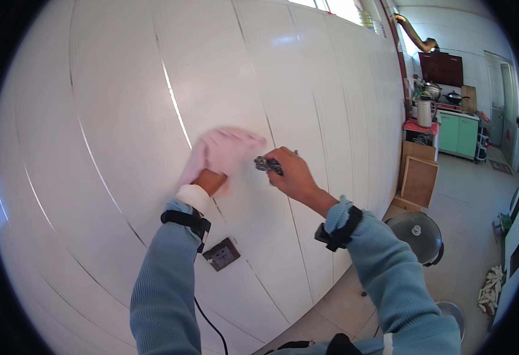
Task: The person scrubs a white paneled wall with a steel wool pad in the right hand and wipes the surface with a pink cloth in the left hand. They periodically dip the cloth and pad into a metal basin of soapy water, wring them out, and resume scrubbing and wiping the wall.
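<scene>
My left hand is mostly hidden by a pink cloth that lies over it against the white panelled wall; the cloth looks slightly blurred. To its right, my right hand is closed around a dark grey, mesh-like scrubber, which sticks out past the fingers towards the cloth. Whether the scrubber touches the wall cannot be told. Below my left hand, a dark-framed wall socket is set in the panels. Both forearms wear blue ribbed sleeves with black straps.
A lidded pot stands on the tiled floor at the right, near wooden boards leaning by a table. Farther back are green cabinets and a metal kettle. A black cable hangs below the socket. A window is above.
</scene>
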Available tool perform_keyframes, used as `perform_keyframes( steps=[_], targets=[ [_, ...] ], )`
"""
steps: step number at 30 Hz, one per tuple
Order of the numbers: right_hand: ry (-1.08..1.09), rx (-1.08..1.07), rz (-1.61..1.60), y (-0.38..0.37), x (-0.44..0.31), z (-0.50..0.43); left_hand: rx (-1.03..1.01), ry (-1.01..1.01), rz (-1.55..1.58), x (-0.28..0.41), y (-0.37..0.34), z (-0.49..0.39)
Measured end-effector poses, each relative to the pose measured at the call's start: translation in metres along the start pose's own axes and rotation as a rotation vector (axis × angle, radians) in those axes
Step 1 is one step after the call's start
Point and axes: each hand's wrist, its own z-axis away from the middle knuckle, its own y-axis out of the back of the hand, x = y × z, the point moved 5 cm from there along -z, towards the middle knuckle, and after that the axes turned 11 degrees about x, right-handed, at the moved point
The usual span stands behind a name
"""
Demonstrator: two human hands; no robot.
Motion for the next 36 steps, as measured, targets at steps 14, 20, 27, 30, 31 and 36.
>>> perform_keyframes(
  steps=[14, 20, 27, 30, 31, 36],
  targets=[
    [0.066, 0.063, 0.072, 0.136, 0.074, -0.045, 0.152, 0.293, 0.038, -0.080, -0.022, -0.126],
    [0.116, 0.082, 0.052, 0.200, 0.123, -0.068, 0.453, 0.316, 0.058, -0.049, 0.007, -0.231],
    [0.072, -0.009, 0.065, 0.233, 0.166, -0.079, 0.544, 0.080, -0.299, -0.050, 0.007, -0.307],
    [0.124, 0.014, 0.096, 0.244, 0.176, -0.077, 0.604, 0.032, -0.254, -0.083, -0.011, -0.344],
    [0.115, 0.021, 0.092, 0.246, 0.180, -0.079, 0.553, 0.098, -0.196, -0.094, -0.017, -0.354],
    [0.146, 0.055, 0.054, 0.231, 0.178, -0.089, 0.370, -0.030, -0.299, -0.045, -0.040, -0.325]
  ],
)
